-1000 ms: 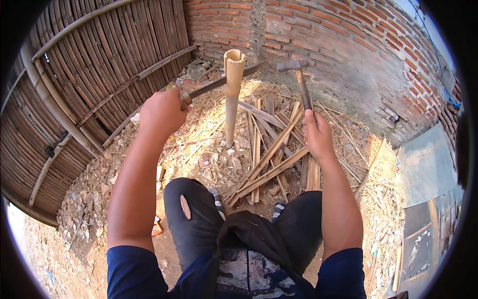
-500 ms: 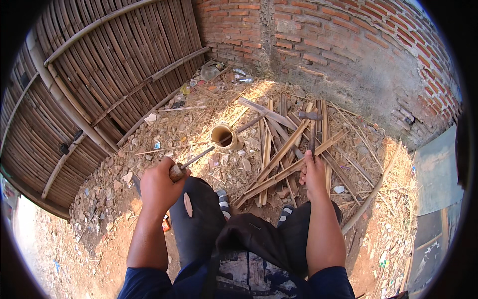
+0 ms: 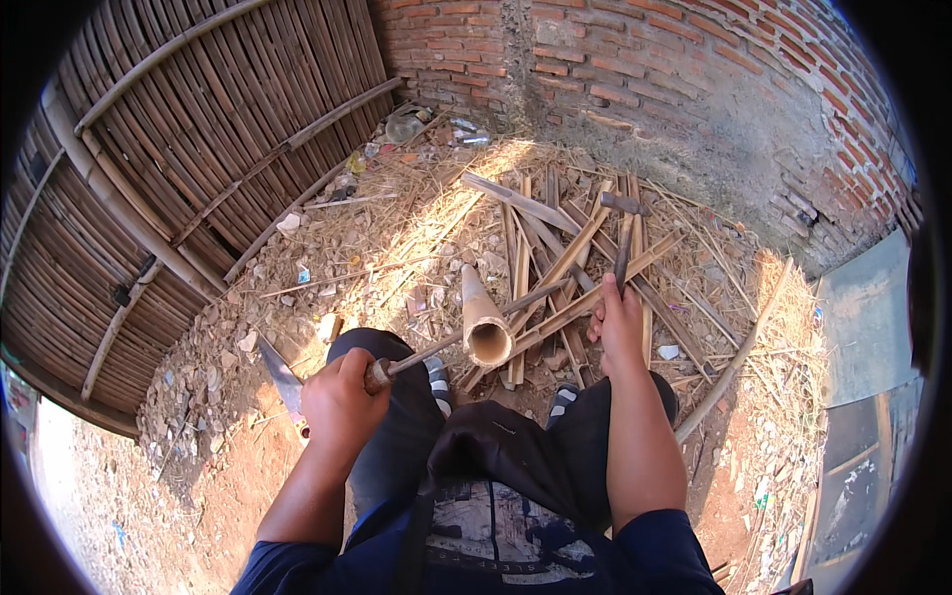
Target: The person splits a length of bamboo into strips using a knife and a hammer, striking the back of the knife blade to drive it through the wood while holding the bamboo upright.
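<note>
My left hand (image 3: 342,399) is closed round the wooden handle (image 3: 378,376) of a long thin metal rod (image 3: 424,353). The rod reaches up to the right and meets a pale bamboo tube (image 3: 479,302), coming out on its far side. Whether it pierces the tube or runs behind it I cannot tell. The tube's open end faces me, above my knees. My right hand (image 3: 618,322) grips a hammer (image 3: 624,248) by its handle, head up and away from me. Beside my left forearm lies a broad blade (image 3: 281,375), partly hidden by the hand.
A pile of split bamboo strips (image 3: 565,278) lies on the littered ground ahead. A bamboo-slat wall (image 3: 228,119) stands at left, a brick wall (image 3: 654,89) behind. A long pole (image 3: 739,362) and leaning grey sheets (image 3: 865,322) are on the right.
My left hand has moved right and down with the rod. The bamboo tube has swung down toward me, its open end now nearer. My right hand still holds the hammer, barely moved.
</note>
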Demonstrator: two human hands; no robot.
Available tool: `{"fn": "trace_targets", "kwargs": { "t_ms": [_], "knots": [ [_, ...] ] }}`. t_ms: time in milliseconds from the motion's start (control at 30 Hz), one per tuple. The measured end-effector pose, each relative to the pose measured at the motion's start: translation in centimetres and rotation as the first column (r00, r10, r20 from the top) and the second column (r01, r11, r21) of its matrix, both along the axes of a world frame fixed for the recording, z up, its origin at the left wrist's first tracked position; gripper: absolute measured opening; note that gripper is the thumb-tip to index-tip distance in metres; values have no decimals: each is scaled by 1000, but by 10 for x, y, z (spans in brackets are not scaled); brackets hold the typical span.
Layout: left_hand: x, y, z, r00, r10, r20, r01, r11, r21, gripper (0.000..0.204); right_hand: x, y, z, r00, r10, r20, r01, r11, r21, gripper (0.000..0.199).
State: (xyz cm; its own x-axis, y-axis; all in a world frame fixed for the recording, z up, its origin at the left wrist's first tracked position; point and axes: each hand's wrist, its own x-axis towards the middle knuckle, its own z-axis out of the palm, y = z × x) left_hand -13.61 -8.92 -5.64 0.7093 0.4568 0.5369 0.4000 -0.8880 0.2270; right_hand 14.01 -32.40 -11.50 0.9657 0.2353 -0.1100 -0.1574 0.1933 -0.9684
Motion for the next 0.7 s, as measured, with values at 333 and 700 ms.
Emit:
{"fn": "trace_targets", "kwargs": {
  "t_ms": [333, 700],
  "knots": [
    [22, 19, 31, 999, -33, -35, 36, 996, 77, 26, -5, -2, 4, 997, -70, 16, 69, 997, 19, 37],
    [136, 75, 128, 987, -18, -161, 49, 981, 187, 53, -35, -39, 41, 920, -40, 389, 97, 987, -127, 29]
  ]
}}
